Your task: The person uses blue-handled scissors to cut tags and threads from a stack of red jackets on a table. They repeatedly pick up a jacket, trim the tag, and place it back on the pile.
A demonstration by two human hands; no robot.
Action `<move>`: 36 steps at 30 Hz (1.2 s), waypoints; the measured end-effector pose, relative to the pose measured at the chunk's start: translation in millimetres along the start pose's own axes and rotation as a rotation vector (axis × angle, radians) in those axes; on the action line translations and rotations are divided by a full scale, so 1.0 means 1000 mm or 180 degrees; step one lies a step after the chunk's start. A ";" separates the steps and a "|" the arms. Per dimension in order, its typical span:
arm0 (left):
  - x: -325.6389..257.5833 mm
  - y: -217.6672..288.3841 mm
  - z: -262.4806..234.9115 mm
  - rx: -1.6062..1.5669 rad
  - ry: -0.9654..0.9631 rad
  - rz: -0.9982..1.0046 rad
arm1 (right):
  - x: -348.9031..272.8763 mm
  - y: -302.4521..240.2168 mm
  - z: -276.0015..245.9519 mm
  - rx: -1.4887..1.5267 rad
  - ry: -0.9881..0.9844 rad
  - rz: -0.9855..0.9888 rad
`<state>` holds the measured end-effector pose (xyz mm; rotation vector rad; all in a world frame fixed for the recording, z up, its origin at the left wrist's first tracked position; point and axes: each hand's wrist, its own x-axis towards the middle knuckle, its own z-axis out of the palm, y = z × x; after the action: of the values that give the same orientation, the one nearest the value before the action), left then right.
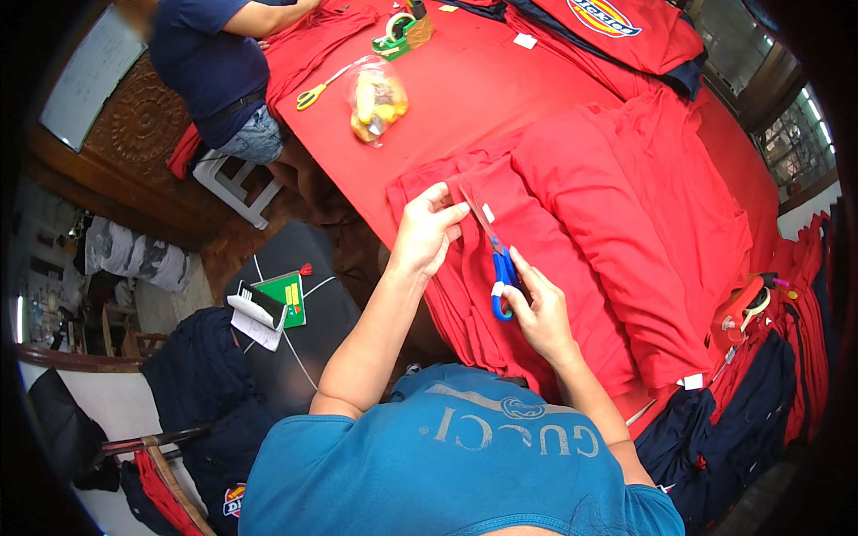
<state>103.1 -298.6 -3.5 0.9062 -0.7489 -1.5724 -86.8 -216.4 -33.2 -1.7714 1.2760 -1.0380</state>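
My right hand (543, 317) grips a pair of scissors (503, 272) by its blue handles. The narrow blades point away from me, over the red garment (572, 214) spread on the table. Close to the blade tips, my left hand (427, 234) is closed, thumb and forefinger pinching at the garment's far left edge. A small white label (488, 213) sits on the cloth right beside the blades. Whether the blades touch the fabric is hard to tell.
Farther back on the red table (331, 125) lie a clear bag with yellow things (377, 100), yellow-handled scissors (309, 96) and a green tape dispenser (399, 36). Another person (210, 62) works at far left. A second tape dispenser (742, 313) stands right; a green box (288, 299) lies left.
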 end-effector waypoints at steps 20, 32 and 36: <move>-0.001 -0.007 -0.003 0.0225 -0.0598 -0.0259 | 0.002 0.002 -0.004 0.0514 0.0068 0.0289; -0.002 -0.013 -0.004 0.0426 -0.0735 -0.0296 | 0.002 0.004 -0.012 0.1785 -0.0172 0.1065; 0.002 -0.017 -0.002 0.0076 -0.0502 -0.0325 | -0.002 0.005 -0.016 0.1261 -0.0244 0.0980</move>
<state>96.0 -297.4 -18.8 0.8559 -0.8451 -1.7434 -103.3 -216.7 -31.1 -1.2600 1.1568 -0.9569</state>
